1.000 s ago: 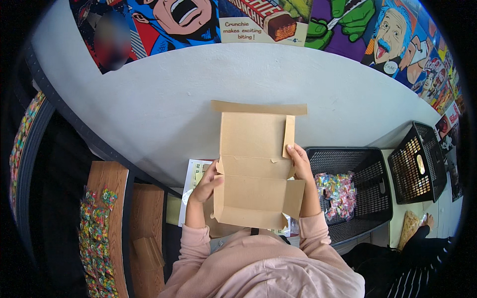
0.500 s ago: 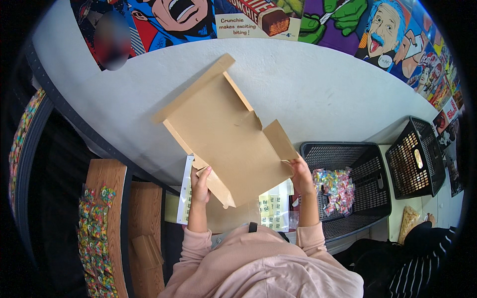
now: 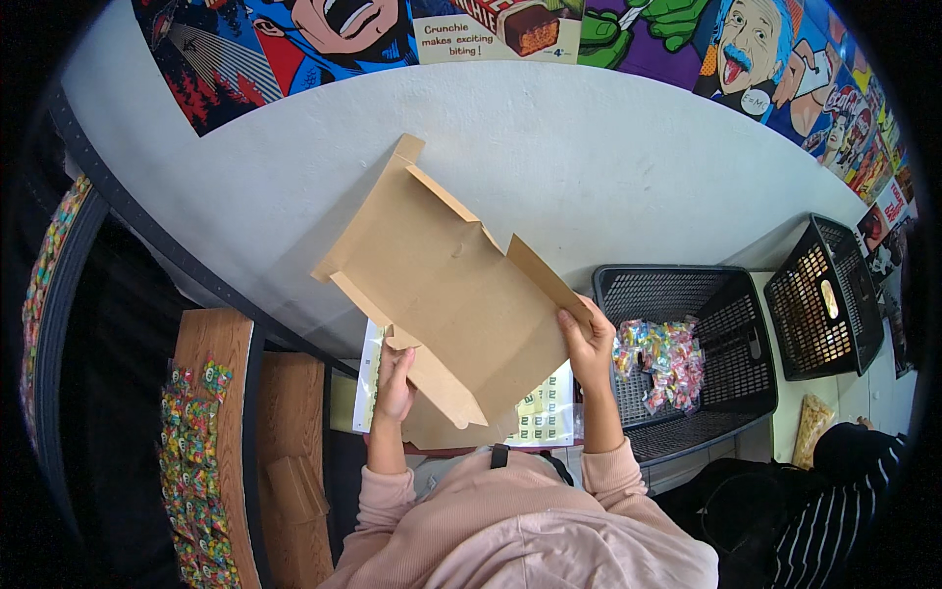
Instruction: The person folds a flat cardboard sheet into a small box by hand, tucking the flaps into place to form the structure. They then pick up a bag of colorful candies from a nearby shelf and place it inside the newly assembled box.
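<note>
A brown cardboard box blank, partly folded with its side flaps standing up, is held up in front of me at a slant. My left hand grips its near left edge beside a small folded tab. On the right side my right hand pinches the edge, thumb at the base of a raised flap. Below the cardboard lie sheets of pale yellow labels, partly covered by it. Another piece of brown cardboard shows under its near edge.
To the right stands a black plastic basket with small wrapped sweets; a second black basket is beyond it. Bagged sweets sit on a wooden shelf at left. Another person is at lower right.
The cardboard has tilted and its far end has come lower. My right hand has shifted its grip, with the thumb now over the edge, and the right flap stands up more steeply.
</note>
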Demonstrator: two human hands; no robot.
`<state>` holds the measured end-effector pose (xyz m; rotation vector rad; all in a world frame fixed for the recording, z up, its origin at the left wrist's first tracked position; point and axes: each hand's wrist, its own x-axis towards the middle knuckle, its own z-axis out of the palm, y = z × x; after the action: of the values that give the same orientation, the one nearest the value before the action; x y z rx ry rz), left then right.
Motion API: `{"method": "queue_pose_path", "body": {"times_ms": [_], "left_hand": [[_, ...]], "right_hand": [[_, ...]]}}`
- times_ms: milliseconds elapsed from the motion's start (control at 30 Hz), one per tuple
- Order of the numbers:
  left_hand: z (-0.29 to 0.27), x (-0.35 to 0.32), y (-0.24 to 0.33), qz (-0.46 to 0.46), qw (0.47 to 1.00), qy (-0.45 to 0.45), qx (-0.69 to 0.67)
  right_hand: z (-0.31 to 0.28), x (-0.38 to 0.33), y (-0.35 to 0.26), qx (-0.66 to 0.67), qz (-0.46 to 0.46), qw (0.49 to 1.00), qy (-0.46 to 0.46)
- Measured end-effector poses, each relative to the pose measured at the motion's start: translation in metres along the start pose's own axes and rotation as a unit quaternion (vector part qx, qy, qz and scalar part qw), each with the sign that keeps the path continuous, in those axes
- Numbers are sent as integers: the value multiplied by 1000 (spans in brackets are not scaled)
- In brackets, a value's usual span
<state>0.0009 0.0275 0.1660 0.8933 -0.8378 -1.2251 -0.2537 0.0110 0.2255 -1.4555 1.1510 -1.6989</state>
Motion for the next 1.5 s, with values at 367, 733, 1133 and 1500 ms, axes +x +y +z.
{"method": "queue_pose_path", "body": {"times_ms": [367,733,1133,1500], "left_hand": [[103,-4,64,-47,967,-232,-96],[127,7,86,-17,965,-244,-97],[132,11,78,82,955,-282,-45],[141,39,102,119,945,-305,16]], "right_hand": [[4,-9,-44,-164,-253,953,-16],[1,-7,-75,-130,-304,943,-20],[2,15,-85,-22,-282,956,-74],[9,56,-101,-21,-96,974,-202]]}}
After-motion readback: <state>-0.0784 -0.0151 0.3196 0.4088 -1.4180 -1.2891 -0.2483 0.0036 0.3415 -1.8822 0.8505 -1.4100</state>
